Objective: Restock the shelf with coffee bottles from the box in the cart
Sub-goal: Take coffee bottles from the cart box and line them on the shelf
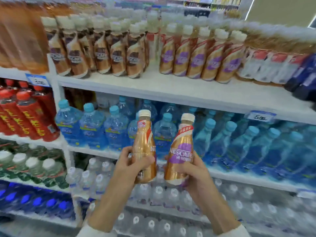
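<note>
A white shelving unit (171, 88) fills the view, stocked on every level. The middle level is taken up by rows of blue-capped water bottles (92, 127), and the levels below by clear white-capped water bottles (159, 194). At the left, red-labelled bottles (32, 117) are seen above green-labelled ones (34, 168).

On the upper board two groups of Nescafé coffee bottles are lined up: brown-labelled bottles (118, 55) to the left and purple-labelled bottles (196, 57) to the right, with a narrow gap between the groups. Much of the shelf is blurred.

In front of the water level, below the coffee shelf, two more coffee bottles are held up, just beside each other; whether they touch cannot be told. The left coffee bottle (144, 142) is held nearly upright with its label turned away, only part of the logo showing. The right coffee bottle (181, 151) is tilted slightly right, its purple Nescafé label facing the camera. Both are cream-capped.

The left hand (131, 165) is wrapped around the lower body of its bottle, thumb across the front. The right hand (193, 173) is curled around the base of its bottle.

Blue price tags (38, 80) are clipped to the shelf edges.
</note>
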The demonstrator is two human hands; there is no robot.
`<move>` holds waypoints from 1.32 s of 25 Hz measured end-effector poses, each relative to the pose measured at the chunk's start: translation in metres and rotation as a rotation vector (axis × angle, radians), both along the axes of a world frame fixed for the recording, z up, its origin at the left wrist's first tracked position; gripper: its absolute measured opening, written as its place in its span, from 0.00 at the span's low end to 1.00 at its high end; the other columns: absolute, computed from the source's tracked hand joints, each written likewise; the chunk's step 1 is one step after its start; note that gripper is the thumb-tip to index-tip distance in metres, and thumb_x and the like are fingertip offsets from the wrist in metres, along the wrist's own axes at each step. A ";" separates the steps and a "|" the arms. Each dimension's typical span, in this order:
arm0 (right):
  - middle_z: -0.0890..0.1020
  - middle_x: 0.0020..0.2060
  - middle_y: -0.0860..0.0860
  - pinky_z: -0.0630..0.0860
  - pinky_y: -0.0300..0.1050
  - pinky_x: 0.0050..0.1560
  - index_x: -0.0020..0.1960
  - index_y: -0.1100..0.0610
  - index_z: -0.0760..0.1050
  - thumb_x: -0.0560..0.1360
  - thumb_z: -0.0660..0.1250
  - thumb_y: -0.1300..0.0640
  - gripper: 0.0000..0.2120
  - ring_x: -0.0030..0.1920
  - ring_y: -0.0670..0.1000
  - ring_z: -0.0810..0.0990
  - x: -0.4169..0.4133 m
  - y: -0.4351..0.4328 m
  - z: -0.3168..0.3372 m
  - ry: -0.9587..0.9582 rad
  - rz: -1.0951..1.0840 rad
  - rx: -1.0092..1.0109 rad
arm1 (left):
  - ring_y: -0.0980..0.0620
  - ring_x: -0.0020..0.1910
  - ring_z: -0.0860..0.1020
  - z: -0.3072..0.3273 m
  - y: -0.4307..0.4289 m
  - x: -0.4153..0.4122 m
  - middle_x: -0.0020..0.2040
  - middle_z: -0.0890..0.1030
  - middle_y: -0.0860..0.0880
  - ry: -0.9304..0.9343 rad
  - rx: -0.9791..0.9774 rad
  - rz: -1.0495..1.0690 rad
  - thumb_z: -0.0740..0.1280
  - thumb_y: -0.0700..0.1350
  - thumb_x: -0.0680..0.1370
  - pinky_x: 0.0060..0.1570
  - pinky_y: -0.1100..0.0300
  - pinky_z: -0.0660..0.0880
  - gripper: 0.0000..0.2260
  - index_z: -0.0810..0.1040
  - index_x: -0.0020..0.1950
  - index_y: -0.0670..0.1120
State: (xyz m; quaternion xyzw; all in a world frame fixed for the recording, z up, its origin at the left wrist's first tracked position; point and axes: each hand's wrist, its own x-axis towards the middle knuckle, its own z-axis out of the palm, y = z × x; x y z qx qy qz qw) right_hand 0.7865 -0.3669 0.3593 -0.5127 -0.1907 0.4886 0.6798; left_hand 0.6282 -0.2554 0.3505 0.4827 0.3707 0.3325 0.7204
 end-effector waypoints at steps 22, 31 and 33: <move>0.87 0.50 0.54 0.84 0.54 0.45 0.62 0.59 0.74 0.58 0.77 0.71 0.34 0.49 0.54 0.86 0.249 0.094 0.115 -0.572 -0.193 0.128 | 0.67 0.53 0.80 0.108 0.106 0.265 0.56 0.81 0.63 0.025 0.648 -0.169 0.74 0.52 0.75 0.55 0.61 0.78 0.18 0.70 0.58 0.66; 0.79 0.58 0.38 0.78 0.32 0.51 0.67 0.42 0.68 0.64 0.82 0.53 0.37 0.56 0.36 0.79 0.234 0.079 0.093 -0.888 -0.256 0.017 | 0.64 0.57 0.81 0.095 0.115 0.253 0.59 0.82 0.60 0.064 0.714 -0.283 0.78 0.43 0.67 0.57 0.63 0.79 0.34 0.70 0.69 0.58; 0.79 0.57 0.38 0.77 0.33 0.51 0.65 0.40 0.69 0.66 0.82 0.51 0.33 0.55 0.37 0.79 0.231 0.076 0.094 -0.930 -0.352 -0.022 | 0.66 0.53 0.81 0.098 0.116 0.252 0.58 0.81 0.62 0.118 0.749 -0.196 0.81 0.41 0.67 0.54 0.65 0.80 0.33 0.72 0.67 0.58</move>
